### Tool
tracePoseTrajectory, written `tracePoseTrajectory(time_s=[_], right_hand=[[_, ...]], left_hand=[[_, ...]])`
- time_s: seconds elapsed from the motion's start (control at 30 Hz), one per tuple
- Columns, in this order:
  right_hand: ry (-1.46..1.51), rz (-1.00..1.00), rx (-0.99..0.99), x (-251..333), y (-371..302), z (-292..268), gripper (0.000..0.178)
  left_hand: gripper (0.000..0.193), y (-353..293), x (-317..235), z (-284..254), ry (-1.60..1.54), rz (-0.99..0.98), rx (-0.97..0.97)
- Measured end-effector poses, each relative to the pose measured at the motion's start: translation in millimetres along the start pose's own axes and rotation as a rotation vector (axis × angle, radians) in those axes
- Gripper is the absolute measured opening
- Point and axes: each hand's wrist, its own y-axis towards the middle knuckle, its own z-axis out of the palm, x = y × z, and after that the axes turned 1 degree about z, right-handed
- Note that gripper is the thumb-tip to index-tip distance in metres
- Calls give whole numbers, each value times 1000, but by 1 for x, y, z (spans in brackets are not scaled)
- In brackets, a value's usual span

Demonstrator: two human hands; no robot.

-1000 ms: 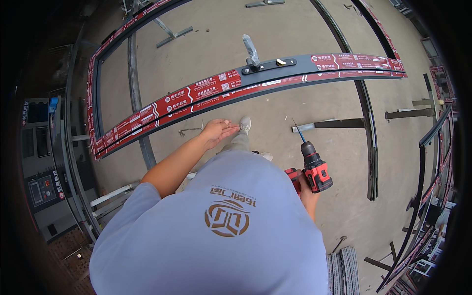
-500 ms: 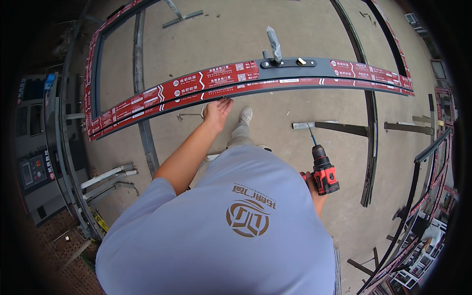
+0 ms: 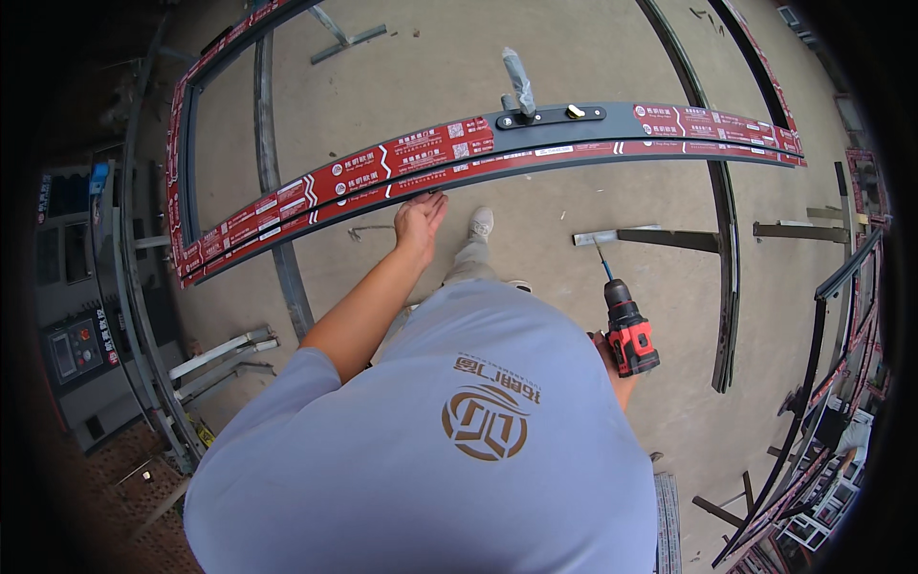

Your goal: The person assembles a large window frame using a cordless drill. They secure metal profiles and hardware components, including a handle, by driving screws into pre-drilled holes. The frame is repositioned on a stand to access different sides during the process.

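The frame rail (image 3: 402, 177), a long grey metal bar wrapped in glossy red printed film, runs just beyond our left hand (image 3: 419, 218), whose flat, open fingers touch its lower edge. Our right hand (image 3: 617, 368) grips a red-and-black cordless drill (image 3: 626, 330), its bit pointing away from us.

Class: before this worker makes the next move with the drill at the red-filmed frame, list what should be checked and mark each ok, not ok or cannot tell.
1. Left hand steadies the frame bar: ok, fingertips at its lower edge.
2. Right hand grips the drill: ok.
3. Bit seated in the drill: ok, it points away from the body.
4. Bit aligned with the frame: not ok, it is apart from it.
5. Handle fastened: cannot tell.
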Motion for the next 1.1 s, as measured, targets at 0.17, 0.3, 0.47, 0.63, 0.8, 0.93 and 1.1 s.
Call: tracePoseTrajectory(time_s=[0.17,0.3,0.47,0.63,0.8,0.93,1.1], right_hand=[[-19,-49,6,-13,6,2,16],[-1,-9,-37,-25,14,6,20],[9,-55,-18,-30,20,4,20],[18,-17,-73,-22,26,13,20],[95,-55,-243,-1,20,40,22],[126,-4,-370,24,16,69,22],[240,-3,-423,49,17,104,20]], left_hand=[[21,-1,-17,2,109,-6,74],[20,-16,-30,6,366,-88,85],[12,-44,-51,23,852,311,418],[33,-22,-101,44,1406,1215,518],[86,61,-134,75,1821,757,427],[103,114,-141,108,1854,56,764],[114,134,-136,117,1897,-85,819]])
